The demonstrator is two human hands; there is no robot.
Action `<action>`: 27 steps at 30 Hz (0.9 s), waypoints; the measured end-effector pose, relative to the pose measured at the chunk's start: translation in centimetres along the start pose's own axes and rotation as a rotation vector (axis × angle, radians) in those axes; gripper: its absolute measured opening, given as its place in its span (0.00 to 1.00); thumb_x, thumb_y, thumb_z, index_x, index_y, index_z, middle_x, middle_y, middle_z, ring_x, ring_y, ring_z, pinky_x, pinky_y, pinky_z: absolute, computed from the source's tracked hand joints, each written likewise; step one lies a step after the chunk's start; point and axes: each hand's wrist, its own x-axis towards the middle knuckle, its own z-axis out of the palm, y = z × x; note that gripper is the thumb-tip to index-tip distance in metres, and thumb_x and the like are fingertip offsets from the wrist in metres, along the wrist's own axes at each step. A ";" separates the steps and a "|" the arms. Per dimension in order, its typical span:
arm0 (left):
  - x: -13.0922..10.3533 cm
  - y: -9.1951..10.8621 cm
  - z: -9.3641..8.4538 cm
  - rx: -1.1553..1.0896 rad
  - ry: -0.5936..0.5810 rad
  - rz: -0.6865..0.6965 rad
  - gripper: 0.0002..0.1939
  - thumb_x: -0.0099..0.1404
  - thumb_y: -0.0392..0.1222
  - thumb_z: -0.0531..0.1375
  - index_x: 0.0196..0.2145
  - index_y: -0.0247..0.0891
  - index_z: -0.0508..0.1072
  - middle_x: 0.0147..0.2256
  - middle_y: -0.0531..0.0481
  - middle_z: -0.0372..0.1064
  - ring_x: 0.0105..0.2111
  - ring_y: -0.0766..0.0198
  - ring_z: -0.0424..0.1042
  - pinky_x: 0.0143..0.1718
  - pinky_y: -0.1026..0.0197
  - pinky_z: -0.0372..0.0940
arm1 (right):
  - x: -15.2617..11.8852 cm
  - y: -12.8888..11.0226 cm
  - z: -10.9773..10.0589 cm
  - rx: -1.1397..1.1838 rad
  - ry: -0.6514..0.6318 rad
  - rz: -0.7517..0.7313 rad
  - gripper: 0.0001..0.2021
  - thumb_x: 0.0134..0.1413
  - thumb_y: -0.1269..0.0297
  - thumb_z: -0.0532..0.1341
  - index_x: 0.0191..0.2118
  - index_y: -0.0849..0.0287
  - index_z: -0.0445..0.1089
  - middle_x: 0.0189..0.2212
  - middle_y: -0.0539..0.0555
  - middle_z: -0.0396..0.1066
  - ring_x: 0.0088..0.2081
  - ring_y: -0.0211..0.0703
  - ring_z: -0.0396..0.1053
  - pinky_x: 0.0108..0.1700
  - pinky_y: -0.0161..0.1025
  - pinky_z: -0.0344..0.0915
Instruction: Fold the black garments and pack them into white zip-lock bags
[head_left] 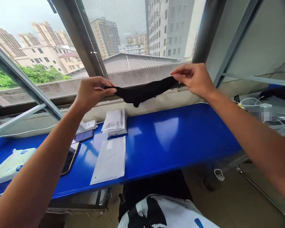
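A black piece of stretchy-looking cloth hangs stretched sideways above the back of the table, sagging in the middle with a small lobe at its lower edge. My left hand pinches its left end between thumb and fingers. At the other, higher end, my right hand grips the cloth in the same way, a ring on one finger. Whether the cloth is a garment, I cannot tell. Below it, a stack of white flat bags lies at the table's back, with more white flat bags in front.
The blue table runs along a window. Left of the bags lie a phone, a second phone and a tissue pack. Metal struts slant up at both sides. White cables lie at the right.
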 end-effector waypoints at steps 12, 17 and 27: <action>-20.1 3.1 4.3 0.347 -0.468 0.229 0.11 0.75 0.42 0.57 0.40 0.44 0.80 0.42 0.48 0.81 0.46 0.56 0.79 0.46 0.53 0.76 | -17.3 -0.3 -0.1 -0.124 -0.648 0.140 0.13 0.66 0.53 0.60 0.46 0.50 0.80 0.46 0.55 0.81 0.49 0.55 0.78 0.54 0.50 0.73; -20.4 2.4 12.1 0.485 -0.611 0.043 0.22 0.76 0.47 0.55 0.61 0.34 0.73 0.64 0.35 0.68 0.67 0.45 0.64 0.66 0.44 0.65 | -18.6 1.7 8.3 -0.104 -0.666 0.017 0.18 0.71 0.62 0.52 0.55 0.52 0.77 0.55 0.57 0.77 0.58 0.53 0.75 0.63 0.52 0.70; -20.5 -0.8 14.1 0.500 -0.700 -0.154 0.32 0.75 0.60 0.51 0.65 0.34 0.68 0.66 0.32 0.63 0.68 0.38 0.61 0.65 0.40 0.62 | -21.4 4.7 8.1 -0.232 -0.754 0.132 0.36 0.65 0.41 0.60 0.73 0.45 0.57 0.73 0.61 0.53 0.73 0.69 0.50 0.70 0.75 0.46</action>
